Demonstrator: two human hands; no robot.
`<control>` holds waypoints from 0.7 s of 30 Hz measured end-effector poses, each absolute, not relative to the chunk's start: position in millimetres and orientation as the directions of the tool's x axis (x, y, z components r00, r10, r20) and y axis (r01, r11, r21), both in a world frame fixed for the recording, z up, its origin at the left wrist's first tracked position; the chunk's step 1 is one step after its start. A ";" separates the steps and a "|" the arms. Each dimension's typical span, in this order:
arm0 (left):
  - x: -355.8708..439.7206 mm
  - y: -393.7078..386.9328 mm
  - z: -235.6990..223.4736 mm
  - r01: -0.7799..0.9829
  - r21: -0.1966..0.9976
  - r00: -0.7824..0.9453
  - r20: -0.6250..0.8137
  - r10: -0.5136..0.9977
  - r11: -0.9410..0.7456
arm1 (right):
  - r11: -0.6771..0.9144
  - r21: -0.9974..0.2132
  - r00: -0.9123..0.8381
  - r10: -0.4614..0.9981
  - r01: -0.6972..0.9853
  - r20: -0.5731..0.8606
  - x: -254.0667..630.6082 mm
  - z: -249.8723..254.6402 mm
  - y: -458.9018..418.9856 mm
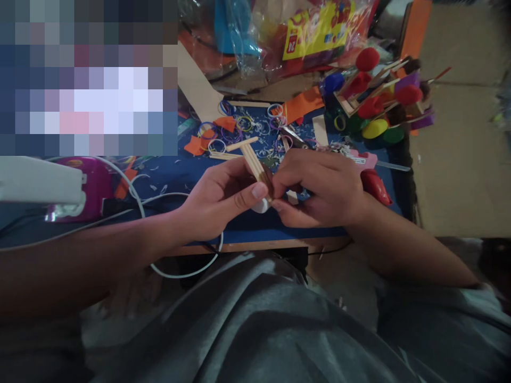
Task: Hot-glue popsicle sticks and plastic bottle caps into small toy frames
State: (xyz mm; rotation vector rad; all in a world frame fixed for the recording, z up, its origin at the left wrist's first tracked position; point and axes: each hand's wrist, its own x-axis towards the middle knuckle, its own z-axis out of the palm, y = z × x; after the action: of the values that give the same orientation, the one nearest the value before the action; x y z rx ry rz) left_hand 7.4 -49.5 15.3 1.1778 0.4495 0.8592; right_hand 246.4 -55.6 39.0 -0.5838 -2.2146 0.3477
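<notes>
My left hand (217, 199) holds a small bundle of wooden craft sticks (252, 161), its thumb pressed near their lower end. Just below that thumb shows a white round piece (260, 206), perhaps a cap, partly covered. On the right, my right hand (321, 183) is closed, with thumb and forefinger pinching at the lower end of the same sticks. The exact spot between those fingertips is hidden. Behind the hands, more loose craft sticks (242, 144) lie among thin coloured rings (216, 146) and orange scraps (194, 146).
A pink glue gun (366, 160) lies beyond my right hand, near a red object (376, 186). Stick constructions with coloured caps (375, 128) stand at the back right. Plastic packaging (319, 32) fills the back. A white cable (140, 205) loops past my left forearm.
</notes>
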 end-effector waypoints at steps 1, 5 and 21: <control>7.1 -49.4 15.3 -0.343 0.931 0.612 0.118 0.782 0.128 | 0.857 -0.426 -0.570 0.512 0.289 0.642 246.3 38.5 -55.6; 5.9 -49.7 15.7 -0.345 0.931 0.604 0.125 0.787 0.116 | 0.848 -0.451 -0.529 0.527 0.277 0.665 246.0 36.7 -55.2; 7.4 -50.8 15.8 -0.345 0.929 0.609 0.116 0.785 0.131 | 0.859 -0.395 -0.579 0.512 0.327 0.635 246.3 43.9 -56.7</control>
State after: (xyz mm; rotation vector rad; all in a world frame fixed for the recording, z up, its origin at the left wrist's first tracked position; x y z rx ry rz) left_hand 7.4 -50.8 15.8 1.1718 0.4567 0.8626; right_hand 246.3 -56.7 43.9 -0.6043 -2.2357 0.2999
